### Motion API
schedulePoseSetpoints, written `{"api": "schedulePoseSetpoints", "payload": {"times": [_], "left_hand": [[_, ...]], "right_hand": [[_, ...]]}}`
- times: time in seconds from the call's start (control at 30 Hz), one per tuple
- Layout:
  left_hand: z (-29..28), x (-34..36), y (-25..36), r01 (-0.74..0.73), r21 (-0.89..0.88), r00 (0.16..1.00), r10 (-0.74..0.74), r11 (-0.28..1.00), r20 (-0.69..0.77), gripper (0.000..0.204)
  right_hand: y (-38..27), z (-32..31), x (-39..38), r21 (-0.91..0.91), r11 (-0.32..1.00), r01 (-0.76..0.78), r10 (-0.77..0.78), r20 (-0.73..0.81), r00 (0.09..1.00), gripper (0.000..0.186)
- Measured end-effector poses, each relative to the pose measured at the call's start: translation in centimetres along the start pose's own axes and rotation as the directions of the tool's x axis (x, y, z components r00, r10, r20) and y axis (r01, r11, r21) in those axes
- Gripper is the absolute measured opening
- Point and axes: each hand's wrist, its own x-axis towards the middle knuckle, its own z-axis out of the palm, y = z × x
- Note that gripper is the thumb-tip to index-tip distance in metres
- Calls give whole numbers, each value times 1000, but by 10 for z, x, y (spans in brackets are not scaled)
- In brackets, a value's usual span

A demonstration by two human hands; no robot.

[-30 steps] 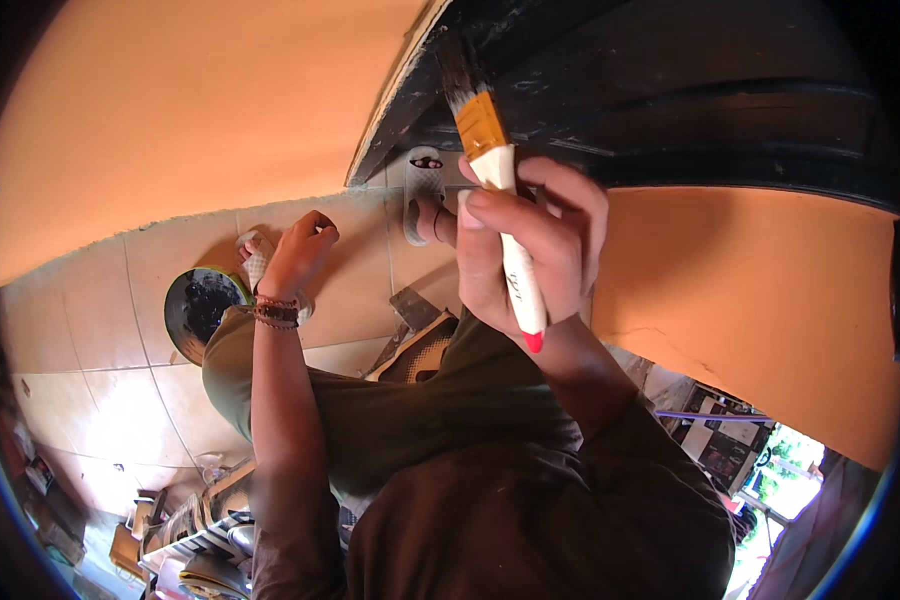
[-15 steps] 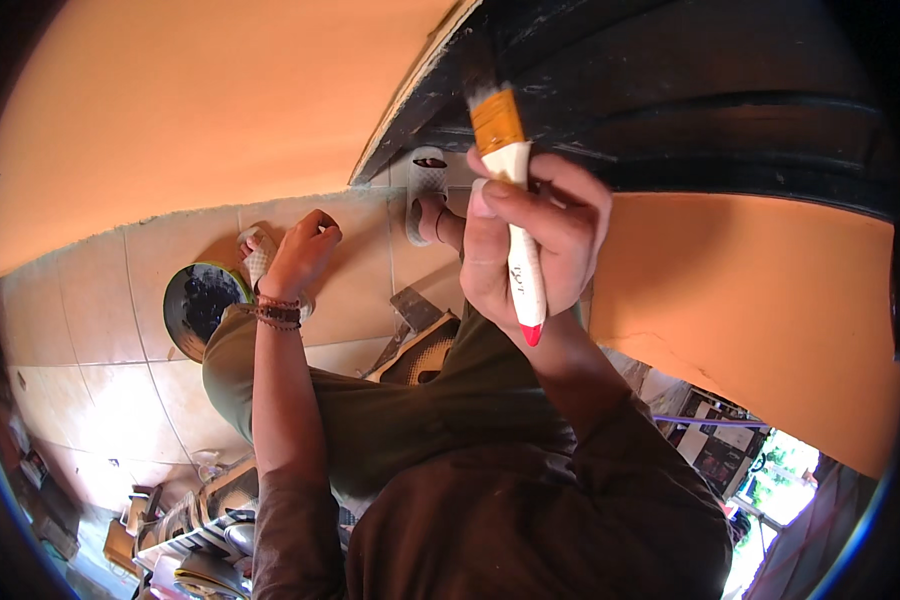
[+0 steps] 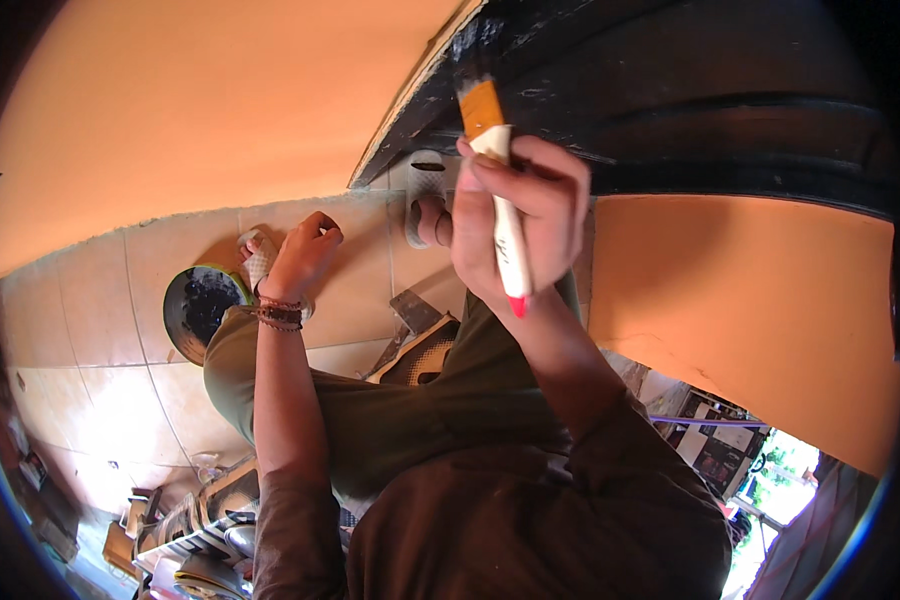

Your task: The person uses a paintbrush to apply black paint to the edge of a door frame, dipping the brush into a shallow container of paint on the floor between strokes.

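My right hand [image 3: 520, 210] grips a paintbrush with a white, red-tipped handle [image 3: 510, 250], an orange-yellow ferrule [image 3: 481, 108] and dark bristles [image 3: 475, 55], held up against the black painted panel [image 3: 670, 100] near its pale left edge. My left hand [image 3: 303, 258], bracelets at the wrist, hangs over my bent leg with fingers loosely curled and nothing visible in them. Just left of it on the tiled floor is a round container of dark paint [image 3: 205, 305], partly behind my knee. My feet in pale sandals [image 3: 425, 180] are beyond my hands.
An orange wall [image 3: 170, 100] rises at the upper left, another orange surface [image 3: 750, 300] below the panel at right. A brown board with mesh [image 3: 410, 355] lies behind my legs on the tiles [image 3: 90, 320]. Assorted clutter [image 3: 190, 540] fills the lower left; more sits near a bright opening at lower right.
My right hand and the brush have shifted up and slightly left over the last half second, after a small move rightward before that. My left hand and the container stay in place.
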Motion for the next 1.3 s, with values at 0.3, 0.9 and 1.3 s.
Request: {"api": "schedulePoseSetpoints", "payload": {"times": [0.3,0.9,1.3], "left_hand": [[-1,0,7,-27,21,1000,27,999,-3,31],[-2,2,0,-21,-4,1000,21,1000,7,31],[-4,1,8,-8,5,1000,8,1000,-7,32]], "right_hand": [[-5,-4,5,35,999,-29,32,-102,994,14],[3,8,-8,10,997,-83,83,-35,996,25],[-3,15,-3,-104,991,-80,71,-88,994,14]]}}
